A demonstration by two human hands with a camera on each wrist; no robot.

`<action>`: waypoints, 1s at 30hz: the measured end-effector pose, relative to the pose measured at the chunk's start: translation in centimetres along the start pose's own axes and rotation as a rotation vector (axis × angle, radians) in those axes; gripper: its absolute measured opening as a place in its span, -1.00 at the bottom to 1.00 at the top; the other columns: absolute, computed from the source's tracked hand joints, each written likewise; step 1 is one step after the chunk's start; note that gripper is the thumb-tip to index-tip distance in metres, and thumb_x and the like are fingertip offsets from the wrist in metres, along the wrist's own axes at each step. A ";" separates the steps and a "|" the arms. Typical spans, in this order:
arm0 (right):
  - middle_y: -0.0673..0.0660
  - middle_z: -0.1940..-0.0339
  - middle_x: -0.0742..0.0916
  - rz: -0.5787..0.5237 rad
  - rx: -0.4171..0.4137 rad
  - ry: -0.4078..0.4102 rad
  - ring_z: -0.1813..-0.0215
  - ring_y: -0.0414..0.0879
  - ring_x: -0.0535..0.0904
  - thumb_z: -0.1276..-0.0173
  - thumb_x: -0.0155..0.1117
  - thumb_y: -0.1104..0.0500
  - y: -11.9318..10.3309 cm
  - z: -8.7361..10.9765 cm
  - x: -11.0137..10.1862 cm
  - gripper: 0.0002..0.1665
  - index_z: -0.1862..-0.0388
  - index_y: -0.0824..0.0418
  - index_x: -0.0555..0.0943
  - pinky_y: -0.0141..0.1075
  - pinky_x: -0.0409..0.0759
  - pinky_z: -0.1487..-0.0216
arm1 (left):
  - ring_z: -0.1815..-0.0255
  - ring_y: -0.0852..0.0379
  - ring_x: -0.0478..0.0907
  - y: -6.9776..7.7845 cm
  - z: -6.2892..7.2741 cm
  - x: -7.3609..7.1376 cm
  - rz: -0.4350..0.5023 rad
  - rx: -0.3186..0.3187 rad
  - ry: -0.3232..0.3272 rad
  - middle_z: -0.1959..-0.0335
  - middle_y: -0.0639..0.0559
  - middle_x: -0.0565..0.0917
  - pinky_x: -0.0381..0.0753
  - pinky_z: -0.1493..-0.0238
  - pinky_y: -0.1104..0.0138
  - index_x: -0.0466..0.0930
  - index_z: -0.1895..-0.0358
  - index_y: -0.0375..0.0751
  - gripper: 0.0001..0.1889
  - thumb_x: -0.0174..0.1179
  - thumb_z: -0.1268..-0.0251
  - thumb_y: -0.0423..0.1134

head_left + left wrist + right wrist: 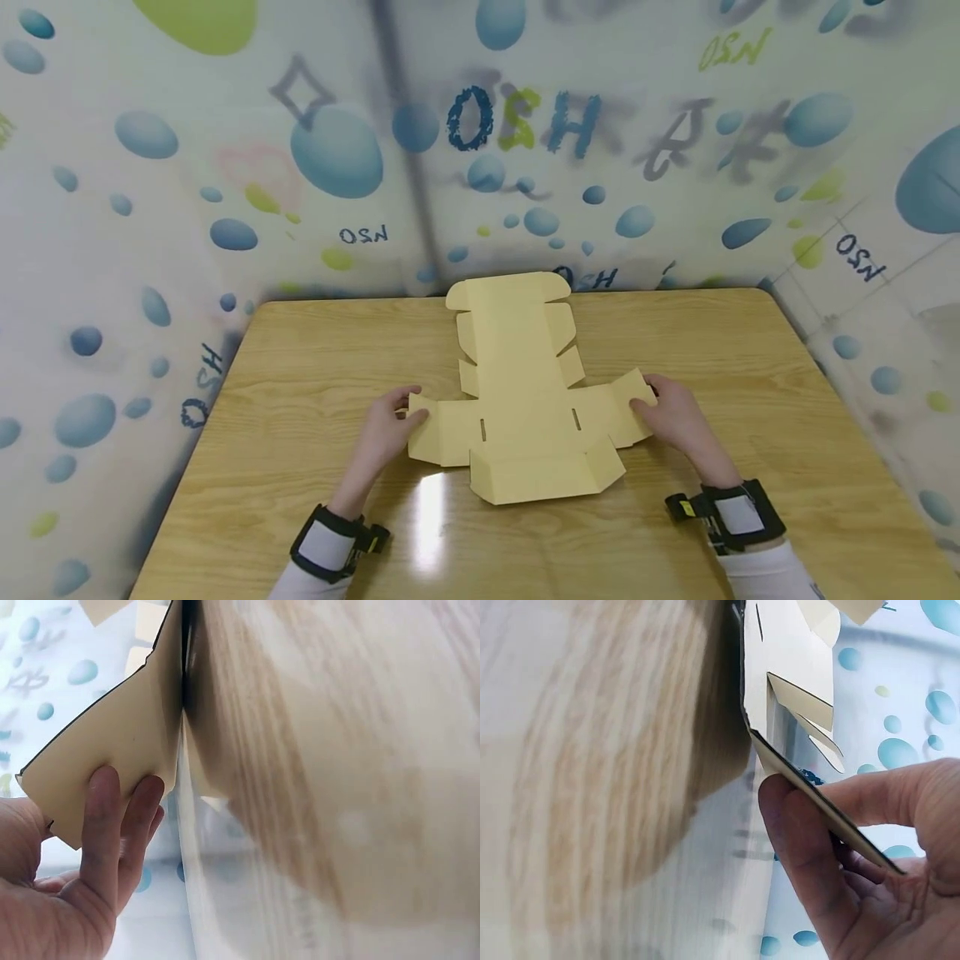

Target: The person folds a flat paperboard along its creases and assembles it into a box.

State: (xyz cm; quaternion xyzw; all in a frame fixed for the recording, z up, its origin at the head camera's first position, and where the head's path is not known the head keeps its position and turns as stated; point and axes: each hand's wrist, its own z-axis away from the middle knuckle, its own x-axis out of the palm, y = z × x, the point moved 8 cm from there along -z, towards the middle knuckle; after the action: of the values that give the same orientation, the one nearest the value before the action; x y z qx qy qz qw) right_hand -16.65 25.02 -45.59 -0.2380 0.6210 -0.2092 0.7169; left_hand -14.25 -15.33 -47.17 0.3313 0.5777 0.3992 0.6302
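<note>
An unfolded cardboard box point(517, 375), pale tan with slots and folded side flaps, lies spread over the wooden table. My left hand point(392, 421) pinches its left end flap, thumb on top and fingers beneath. In the left wrist view, fingertips of the left hand point(112, 832) press the underside of that flap point(112, 735), which tilts up from the tabletop. On the other side, my right hand point(675, 412) grips the right end flap. The right wrist view shows this flap point(825, 802) slanting between the thumb and fingers of the right hand point(855, 855).
The wooden table point(300, 358) reaches back to a wall point(337, 225) covered in blue and green spots and lettering. Each wrist carries a black strap with a small camera. A bright reflection shows on the tabletop between the arms.
</note>
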 end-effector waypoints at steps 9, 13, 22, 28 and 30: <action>0.51 0.03 0.62 0.017 -0.016 0.022 0.05 0.27 0.58 -0.29 0.15 0.28 -0.4 0.3 -0.1 -0.53 -0.10 0.57 0.45 0.08 0.55 0.10 | -0.43 -0.31 0.07 0.2 -0.1 -0.5 -0.069 0.008 -0.029 -0.46 -0.34 0.07 0.19 -0.30 -0.17 -0.05 -0.51 -0.18 -0.15 0.18 -0.30 0.05; 0.50 0.03 0.62 0.029 -0.012 0.019 0.07 0.25 0.59 -0.29 0.16 0.27 -0.3 0.3 -0.1 -0.52 -0.11 0.56 0.45 0.07 0.56 0.12 | -0.46 -0.36 -0.53 1.0 -1.3 -1.3 -0.167 0.027 -0.029 -0.49 -0.31 -0.46 -0.25 -0.32 -0.32 -0.42 -0.53 -0.08 0.05 0.06 -0.24 0.31; 0.49 0.03 0.62 0.032 -0.001 -0.002 0.10 0.21 0.59 -0.32 0.15 0.23 -0.2 0.2 -0.2 -0.50 -0.15 0.54 0.43 0.02 0.56 0.16 | -0.43 -0.40 -0.58 2.2 -6.3 -2.9 -0.261 0.042 -0.098 -0.47 -0.37 -0.49 -0.32 -0.35 -0.28 -0.49 -0.50 -0.18 0.08 -0.09 -0.25 0.40; 0.47 0.01 0.62 0.026 -0.017 -0.002 0.08 0.20 0.59 -0.34 0.11 0.22 0.0 0.1 -0.3 -0.50 -0.17 0.51 0.43 0.01 0.57 0.15 | -0.46 -0.39 -0.48 3.2 -9.0 -2.9 -0.314 0.021 -0.147 -0.49 -0.30 -0.47 -0.20 -0.37 -0.26 -0.55 -0.50 -0.04 0.09 -0.18 -0.18 0.51; 0.46 -0.01 0.62 0.030 -0.023 0.001 0.06 0.21 0.59 -0.34 0.11 0.23 -0.1 0.0 -0.3 -0.51 -0.17 0.50 0.43 0.02 0.56 0.13 | -0.48 -0.38 -0.39 3.7 -9.8 -2.5 -0.296 0.018 -0.156 -0.50 -0.30 -0.42 -0.15 -0.38 -0.22 -0.54 -0.50 -0.05 0.10 -0.18 -0.17 0.52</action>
State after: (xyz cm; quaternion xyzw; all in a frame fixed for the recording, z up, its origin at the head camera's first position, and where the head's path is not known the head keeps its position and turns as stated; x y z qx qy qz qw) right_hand -16.73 25.15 -45.31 -0.2368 0.6272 -0.1916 0.7169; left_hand -24.49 -16.29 -43.83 0.2781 0.5732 0.2700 0.7220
